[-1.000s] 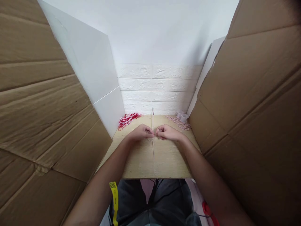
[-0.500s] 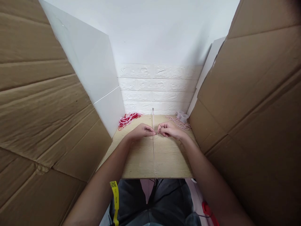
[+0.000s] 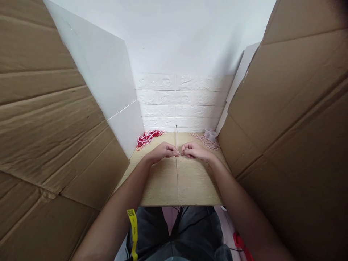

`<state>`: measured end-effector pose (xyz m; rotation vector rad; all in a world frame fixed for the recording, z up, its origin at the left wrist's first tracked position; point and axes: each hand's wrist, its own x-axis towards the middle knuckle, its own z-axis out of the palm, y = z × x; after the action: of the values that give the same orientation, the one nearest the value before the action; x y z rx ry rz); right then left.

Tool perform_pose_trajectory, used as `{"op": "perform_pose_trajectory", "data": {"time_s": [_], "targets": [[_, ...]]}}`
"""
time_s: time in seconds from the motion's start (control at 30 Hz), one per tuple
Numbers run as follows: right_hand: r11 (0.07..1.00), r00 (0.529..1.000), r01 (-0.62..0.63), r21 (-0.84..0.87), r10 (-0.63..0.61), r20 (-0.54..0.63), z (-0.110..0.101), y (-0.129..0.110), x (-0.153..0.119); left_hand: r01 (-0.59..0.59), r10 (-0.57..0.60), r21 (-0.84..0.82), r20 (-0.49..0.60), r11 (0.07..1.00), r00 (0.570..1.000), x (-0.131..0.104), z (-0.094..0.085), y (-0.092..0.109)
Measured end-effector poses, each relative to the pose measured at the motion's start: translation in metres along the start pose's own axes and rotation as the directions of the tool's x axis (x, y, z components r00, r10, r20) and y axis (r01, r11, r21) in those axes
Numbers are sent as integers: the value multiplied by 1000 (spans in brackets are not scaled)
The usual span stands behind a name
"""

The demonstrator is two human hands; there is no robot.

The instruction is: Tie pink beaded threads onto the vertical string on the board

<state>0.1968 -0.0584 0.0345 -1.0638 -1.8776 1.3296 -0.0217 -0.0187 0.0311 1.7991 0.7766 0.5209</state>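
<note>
A thin pale pink cord (image 3: pixel 177 177) runs down the middle of the wooden board (image 3: pixel 160 188), from a small nail (image 3: pixel 176 126) at the far end to over the near edge. My left hand (image 3: pixel 165 150) pinches thin cord between thumb and fingertips, right at this line. Just to its right, my right hand (image 3: pixel 194 150) has its fingers curled in a pinch on a short strand of cord that spans the small gap between the hands. The exact knot or loop at the fingertips is too small to make out.
Red and white cords (image 3: pixel 149 139) lie heaped at the back left. At the back right are pale pink cord (image 3: pixel 208 141) and small clear plastic cups (image 3: pixel 210 134). Tall cardboard panels (image 3: pixel 49 127) flank both sides, and a white brick-patterned wall (image 3: pixel 182 98) closes the back.
Both hands stay at nearly the same spot, shifted only slightly. The strand between them now slants at the fingertips, and the loose loop below the hands shows less.
</note>
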Motion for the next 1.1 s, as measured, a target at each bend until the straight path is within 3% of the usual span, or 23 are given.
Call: {"op": "perform_pose_trajectory", "data": {"time_s": [0.1, 0.23, 0.43, 0.67, 0.93, 1.1], "targets": [[1000, 1000, 7, 15, -7, -15, -1, 0, -1, -1, 6, -93, 54, 996, 999, 2, -3, -6], [997, 999, -5, 71, 7, -34, -3, -4, -2, -2, 8, -186, 34, 982, 999, 5, -8, -16], [993, 998, 12, 119, -4, -61, -6, -6, -4, 17, -8, -187, 48, 982, 999, 8, -10, -22], [984, 997, 18, 179, -5, -73, -8, 1, -2, 39, -35, -205, 23, 978, 999, 7, -11, -21], [993, 1000, -8, 121, 10, -19, -4, 0, 0, 40, -27, -187, 69, 981, 997, 5, -8, -13], [993, 999, -37, 115, 36, 13, -3, 1, 0, 28, -21, -281, 31, 959, 999, 5, -10, -14]]}}
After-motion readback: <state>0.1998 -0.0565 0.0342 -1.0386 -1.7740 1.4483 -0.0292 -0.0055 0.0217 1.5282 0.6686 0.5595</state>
